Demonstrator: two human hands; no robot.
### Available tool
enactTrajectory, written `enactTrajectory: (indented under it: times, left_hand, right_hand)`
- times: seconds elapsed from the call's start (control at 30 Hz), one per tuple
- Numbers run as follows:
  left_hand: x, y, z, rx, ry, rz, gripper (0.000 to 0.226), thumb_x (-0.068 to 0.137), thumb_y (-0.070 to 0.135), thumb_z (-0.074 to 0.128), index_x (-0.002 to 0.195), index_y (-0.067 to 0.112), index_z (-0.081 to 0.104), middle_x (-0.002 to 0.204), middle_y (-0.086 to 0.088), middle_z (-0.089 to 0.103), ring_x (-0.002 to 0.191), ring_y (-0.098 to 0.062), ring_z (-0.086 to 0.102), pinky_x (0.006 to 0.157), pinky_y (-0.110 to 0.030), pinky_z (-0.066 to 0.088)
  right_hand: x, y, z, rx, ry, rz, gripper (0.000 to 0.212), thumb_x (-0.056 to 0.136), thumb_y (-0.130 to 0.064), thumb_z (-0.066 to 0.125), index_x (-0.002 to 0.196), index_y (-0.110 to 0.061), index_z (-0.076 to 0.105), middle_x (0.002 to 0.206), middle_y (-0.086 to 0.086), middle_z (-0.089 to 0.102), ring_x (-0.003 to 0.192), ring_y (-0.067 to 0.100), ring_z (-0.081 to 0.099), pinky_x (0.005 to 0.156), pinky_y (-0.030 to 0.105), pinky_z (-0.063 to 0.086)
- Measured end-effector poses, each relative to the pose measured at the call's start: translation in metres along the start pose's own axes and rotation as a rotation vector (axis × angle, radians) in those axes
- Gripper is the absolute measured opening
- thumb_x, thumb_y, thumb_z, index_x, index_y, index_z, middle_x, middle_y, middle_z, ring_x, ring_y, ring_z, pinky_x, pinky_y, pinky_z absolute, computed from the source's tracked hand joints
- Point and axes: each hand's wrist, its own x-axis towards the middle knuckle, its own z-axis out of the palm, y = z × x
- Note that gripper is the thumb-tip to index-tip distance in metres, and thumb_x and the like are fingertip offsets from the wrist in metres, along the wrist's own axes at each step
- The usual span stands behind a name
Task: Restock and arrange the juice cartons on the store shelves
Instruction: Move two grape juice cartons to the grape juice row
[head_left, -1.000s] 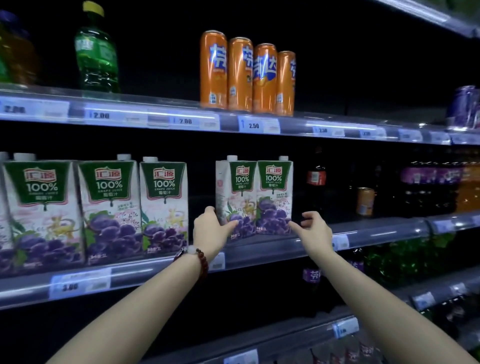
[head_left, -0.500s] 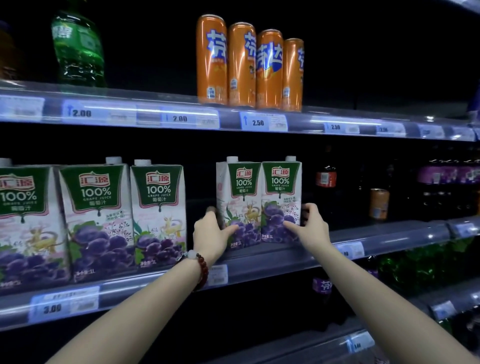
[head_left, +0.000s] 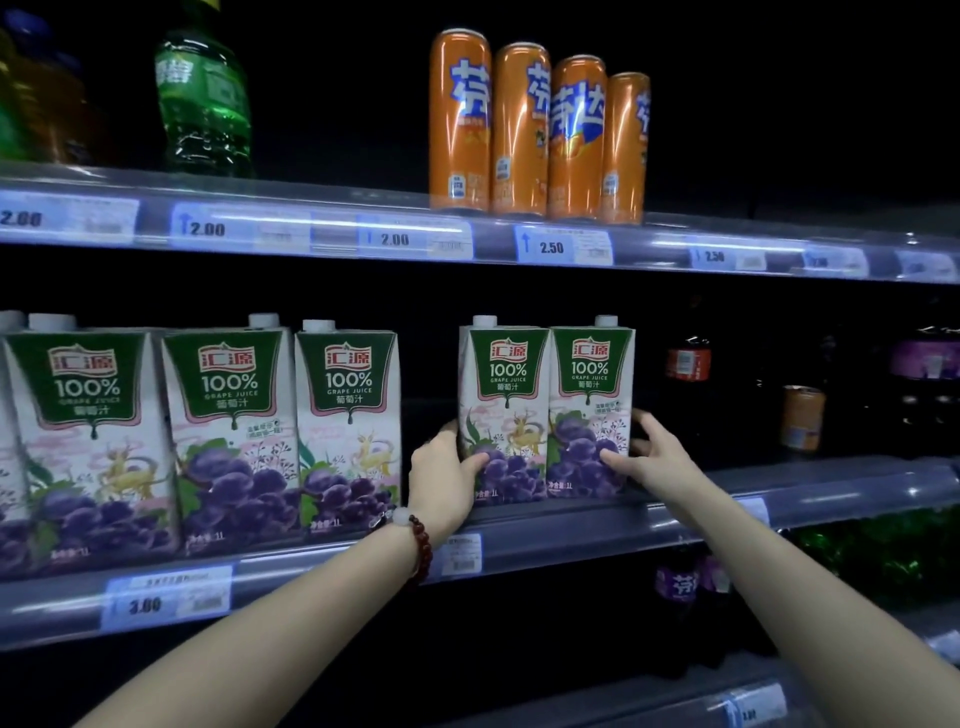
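Observation:
Two grape juice cartons stand side by side on the middle shelf (head_left: 571, 530): a left carton (head_left: 506, 395) and a right carton (head_left: 589, 389), white with green tops and purple grapes. My left hand (head_left: 441, 483) grips the left carton's lower left side, thumb on its front. My right hand (head_left: 649, 457) grips the right carton's lower right edge, thumb across its front. Further left stands a row of three more grape juice cartons (head_left: 228, 431), with a gap between that row and the held pair.
Four orange soda cans (head_left: 535, 130) and a green bottle (head_left: 205, 98) stand on the upper shelf. Dark bottles and a can (head_left: 802, 415) sit to the right of the cartons. Price tags (head_left: 563, 247) line the shelf rails. Lower shelves hold green bottles.
Both hands have closed in from beside the pair onto its lower sides, and now hold it. The view has moved nearer to the shelf.

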Motion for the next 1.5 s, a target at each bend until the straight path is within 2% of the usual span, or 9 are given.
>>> enactTrajectory:
  times: [0.17, 0.4, 0.53, 0.7, 0.9, 1.0, 1.1, 1.27, 1.5]
  left_hand:
    - [-0.003, -0.003, -0.006, 0.062, 0.007, -0.012, 0.034, 0.092, 0.022, 0.061, 0.118, 0.002, 0.054, 0.114, -0.014, 0.064, 0.104, -0.027, 0.060, 0.090, -0.037, 0.051]
    - [-0.013, -0.010, -0.035, 0.226, 0.032, 0.066, 0.021, 0.090, 0.021, 0.064, 0.092, 0.006, 0.049, 0.070, 0.000, 0.051, 0.058, -0.006, 0.045, 0.047, -0.018, 0.031]
    - [-0.020, -0.011, -0.058, 0.314, 0.052, 0.186, 0.031, 0.084, 0.024, 0.071, 0.071, 0.012, 0.046, 0.066, -0.003, 0.054, 0.061, -0.016, 0.053, 0.056, -0.026, 0.043]
    - [-0.025, -0.016, -0.062, 0.330, 0.101, 0.264, 0.023, 0.091, 0.015, 0.062, 0.075, 0.011, 0.046, 0.064, 0.003, 0.048, 0.059, -0.010, 0.045, 0.050, -0.015, 0.026]
    - [-0.027, -0.024, -0.064, 0.309, 0.091, 0.263, 0.016, 0.089, 0.017, 0.064, 0.081, 0.010, 0.052, 0.073, 0.000, 0.057, 0.071, -0.015, 0.054, 0.062, -0.020, 0.043]
    - [-0.033, -0.029, -0.060, 0.301, 0.073, 0.269, 0.017, 0.086, 0.016, 0.067, 0.087, 0.012, 0.051, 0.080, -0.003, 0.061, 0.079, -0.019, 0.057, 0.073, -0.032, 0.052]
    - [-0.039, -0.032, -0.059, 0.257, 0.033, 0.257, 0.023, 0.083, 0.013, 0.070, 0.090, 0.014, 0.048, 0.083, 0.000, 0.058, 0.077, -0.015, 0.058, 0.074, -0.029, 0.054]
    - [-0.042, -0.033, -0.063, 0.189, -0.025, 0.206, 0.028, 0.079, 0.011, 0.073, 0.092, 0.017, 0.049, 0.084, 0.005, 0.056, 0.071, -0.006, 0.055, 0.069, -0.020, 0.049]
    - [-0.043, -0.024, -0.070, 0.097, -0.087, 0.106, 0.027, 0.080, 0.006, 0.072, 0.094, 0.017, 0.052, 0.087, 0.005, 0.057, 0.079, -0.010, 0.057, 0.081, -0.028, 0.055]
  right_hand:
    - [-0.005, -0.004, 0.007, -0.035, -0.048, -0.008, 0.063, 0.087, -0.002, 0.066, 0.140, -0.019, 0.037, 0.119, 0.014, 0.065, 0.101, 0.030, 0.067, 0.089, 0.047, 0.055]
    - [-0.010, -0.013, 0.031, -0.070, -0.120, -0.016, 0.061, 0.087, -0.004, 0.065, 0.139, -0.021, 0.038, 0.106, 0.002, 0.067, 0.095, 0.022, 0.069, 0.081, 0.036, 0.059]
    - [-0.014, -0.016, 0.041, -0.012, -0.122, -0.008, 0.058, 0.089, 0.001, 0.061, 0.139, -0.017, 0.039, 0.106, 0.004, 0.066, 0.095, 0.022, 0.068, 0.070, 0.028, 0.058]
    - [-0.022, -0.020, 0.053, -0.027, -0.127, -0.030, 0.048, 0.090, 0.004, 0.058, 0.131, -0.016, 0.045, 0.102, 0.000, 0.067, 0.090, 0.016, 0.068, 0.063, 0.023, 0.058]
    - [-0.030, -0.026, 0.061, -0.232, -0.090, -0.056, 0.048, 0.091, -0.010, 0.060, 0.135, -0.019, 0.043, 0.126, 0.005, 0.062, 0.111, 0.021, 0.060, 0.099, 0.043, 0.049]
    - [-0.041, -0.031, 0.065, -0.410, 0.110, -0.087, 0.045, 0.086, -0.018, 0.067, 0.129, -0.017, 0.052, 0.117, 0.004, 0.066, 0.106, 0.021, 0.059, 0.091, 0.028, 0.044]
    - [-0.057, -0.030, 0.077, -0.432, 0.223, -0.109, 0.046, 0.083, -0.015, 0.072, 0.126, -0.015, 0.055, 0.108, 0.006, 0.069, 0.089, 0.015, 0.058, 0.080, 0.020, 0.037]
    - [-0.070, -0.030, 0.091, -0.465, 0.275, -0.107, 0.049, 0.084, -0.013, 0.071, 0.127, -0.011, 0.049, 0.113, 0.010, 0.064, 0.091, 0.017, 0.055, 0.081, 0.025, 0.042]
    - [-0.073, -0.034, 0.108, -0.487, 0.309, -0.044, 0.068, 0.084, -0.015, 0.071, 0.141, -0.007, 0.036, 0.139, 0.014, 0.044, 0.119, 0.028, 0.053, 0.097, 0.039, 0.046]
